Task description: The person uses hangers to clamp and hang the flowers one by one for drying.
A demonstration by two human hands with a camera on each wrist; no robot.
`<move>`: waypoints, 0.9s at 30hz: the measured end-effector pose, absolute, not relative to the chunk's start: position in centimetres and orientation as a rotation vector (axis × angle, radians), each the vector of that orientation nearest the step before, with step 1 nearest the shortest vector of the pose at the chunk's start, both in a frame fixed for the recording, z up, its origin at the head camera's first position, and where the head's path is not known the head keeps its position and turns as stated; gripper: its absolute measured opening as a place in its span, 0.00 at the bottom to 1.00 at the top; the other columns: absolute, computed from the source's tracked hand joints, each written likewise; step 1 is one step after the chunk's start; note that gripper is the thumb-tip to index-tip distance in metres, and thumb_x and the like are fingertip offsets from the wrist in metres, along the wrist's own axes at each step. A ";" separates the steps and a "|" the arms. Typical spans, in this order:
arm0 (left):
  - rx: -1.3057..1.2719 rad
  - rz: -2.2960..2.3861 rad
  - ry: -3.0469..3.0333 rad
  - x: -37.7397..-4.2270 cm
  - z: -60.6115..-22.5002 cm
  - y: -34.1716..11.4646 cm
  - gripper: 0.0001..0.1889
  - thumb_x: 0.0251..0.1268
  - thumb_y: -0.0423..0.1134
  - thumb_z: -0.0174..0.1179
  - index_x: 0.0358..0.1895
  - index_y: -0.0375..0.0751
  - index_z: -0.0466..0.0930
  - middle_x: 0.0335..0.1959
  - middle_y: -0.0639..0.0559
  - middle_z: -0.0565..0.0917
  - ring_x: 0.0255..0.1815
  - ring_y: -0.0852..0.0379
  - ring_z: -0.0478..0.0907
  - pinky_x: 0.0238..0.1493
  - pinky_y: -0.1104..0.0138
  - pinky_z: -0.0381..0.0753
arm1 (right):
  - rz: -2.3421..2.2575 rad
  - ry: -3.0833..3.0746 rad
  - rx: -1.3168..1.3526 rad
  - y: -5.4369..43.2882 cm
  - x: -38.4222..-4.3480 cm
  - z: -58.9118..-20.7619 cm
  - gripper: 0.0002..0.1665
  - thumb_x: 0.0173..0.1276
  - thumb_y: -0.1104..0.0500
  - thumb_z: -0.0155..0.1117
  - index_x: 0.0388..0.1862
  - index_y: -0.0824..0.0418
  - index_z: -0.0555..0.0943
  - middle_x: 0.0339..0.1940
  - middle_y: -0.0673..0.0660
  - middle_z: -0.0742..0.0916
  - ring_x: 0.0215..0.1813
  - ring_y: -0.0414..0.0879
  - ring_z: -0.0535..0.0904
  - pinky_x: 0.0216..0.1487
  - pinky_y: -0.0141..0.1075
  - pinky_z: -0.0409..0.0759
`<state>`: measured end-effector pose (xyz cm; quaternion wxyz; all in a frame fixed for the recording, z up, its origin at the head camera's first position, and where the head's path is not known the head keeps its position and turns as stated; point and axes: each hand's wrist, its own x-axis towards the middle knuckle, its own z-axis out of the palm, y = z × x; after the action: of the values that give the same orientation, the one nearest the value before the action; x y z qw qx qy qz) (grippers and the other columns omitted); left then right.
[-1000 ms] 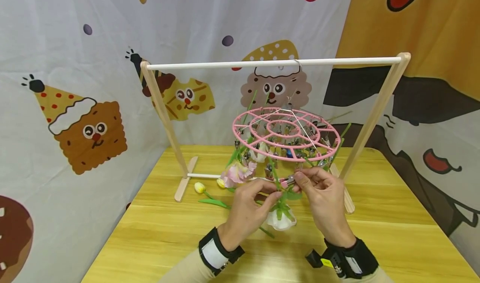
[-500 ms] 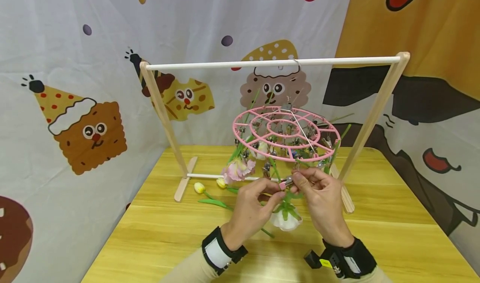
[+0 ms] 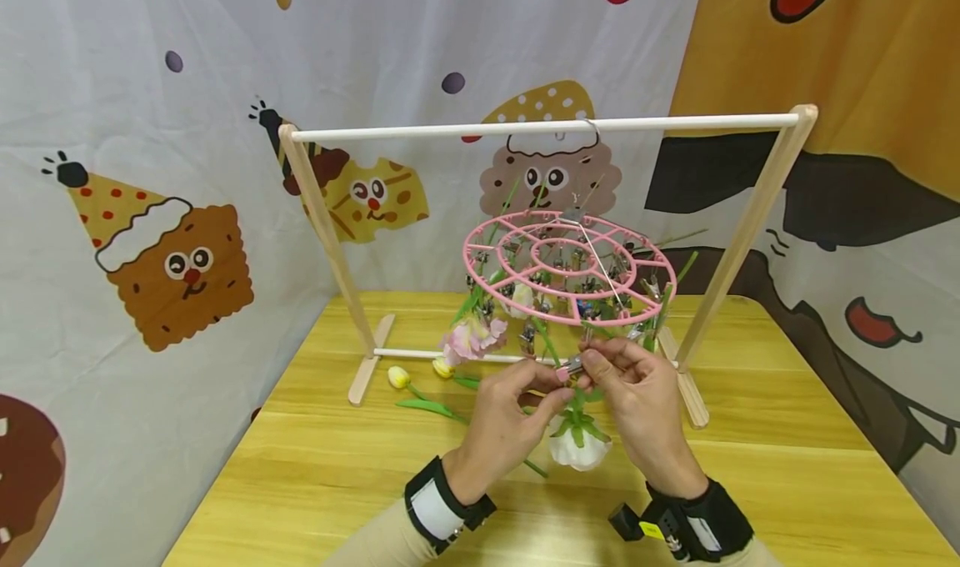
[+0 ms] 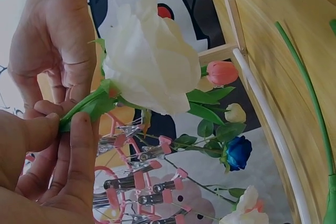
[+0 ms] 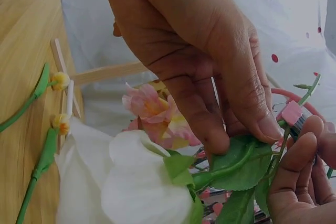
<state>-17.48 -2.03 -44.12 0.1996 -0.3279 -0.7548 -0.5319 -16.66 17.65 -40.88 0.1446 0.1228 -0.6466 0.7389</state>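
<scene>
My left hand (image 3: pixel 504 413) pinches the green stem of a white artificial rose (image 3: pixel 580 448), whose bloom hangs head-down below the fingers. In the left wrist view the white bloom (image 4: pixel 152 56) is large, beside my left hand (image 4: pixel 52 166). My right hand (image 3: pixel 637 400) pinches a metal clip (image 3: pixel 572 367) with a pink tip (image 5: pixel 291 113). This clip hangs under the round pink hanger (image 3: pixel 570 263). The stem runs beside the pink tip; whether the clip grips it cannot be told. Thumb and fingertips of both hands almost meet there.
The hanger hangs by a hook from a white rod (image 3: pixel 450 130) on a wooden stand (image 3: pixel 322 233). Several clips and flowers hang from it, among them a pink flower (image 3: pixel 472 338) and a blue rose (image 4: pixel 239 153). Yellow tulips (image 3: pixel 399 377) lie on the wooden table (image 3: pixel 315 475).
The white rose has swung slightly right and down between the hands. The clip and pink hanger have shifted a little left. Both hands keep their pinch.
</scene>
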 end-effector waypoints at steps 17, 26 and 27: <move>-0.938 -1.451 -2.100 -17.8 -44.5 -2.2 0.08 0.81 0.35 0.76 0.57 0.41 0.91 0.52 0.45 0.96 0.50 0.54 0.97 0.51 0.73 0.96 | 2.129 -1.880 0.365 17.8 -16.9 -41.3 0.14 0.89 0.66 0.70 0.62 0.77 0.86 0.53 0.55 0.97 0.38 0.40 0.93 0.44 0.31 0.95; -0.930 -1.452 -2.138 -17.8 -44.8 -2.6 0.10 0.83 0.37 0.75 0.60 0.44 0.91 0.56 0.47 0.96 0.54 0.55 0.97 0.53 0.73 0.96 | 2.122 -1.885 0.355 17.9 -16.9 -41.4 0.15 0.89 0.65 0.70 0.64 0.76 0.86 0.52 0.52 0.97 0.40 0.40 0.94 0.44 0.31 0.95; -0.933 -1.452 -2.144 -17.8 -44.8 -2.7 0.11 0.83 0.37 0.75 0.60 0.44 0.90 0.56 0.48 0.96 0.54 0.55 0.97 0.53 0.73 0.96 | 2.121 -1.883 0.355 18.0 -16.9 -41.4 0.15 0.89 0.65 0.70 0.64 0.76 0.86 0.52 0.53 0.97 0.40 0.40 0.94 0.44 0.31 0.95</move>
<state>-17.84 -2.69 -44.81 0.1934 -0.3327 -0.7642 -0.5177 -16.91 17.98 -41.45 0.1411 0.1228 -0.6522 0.7346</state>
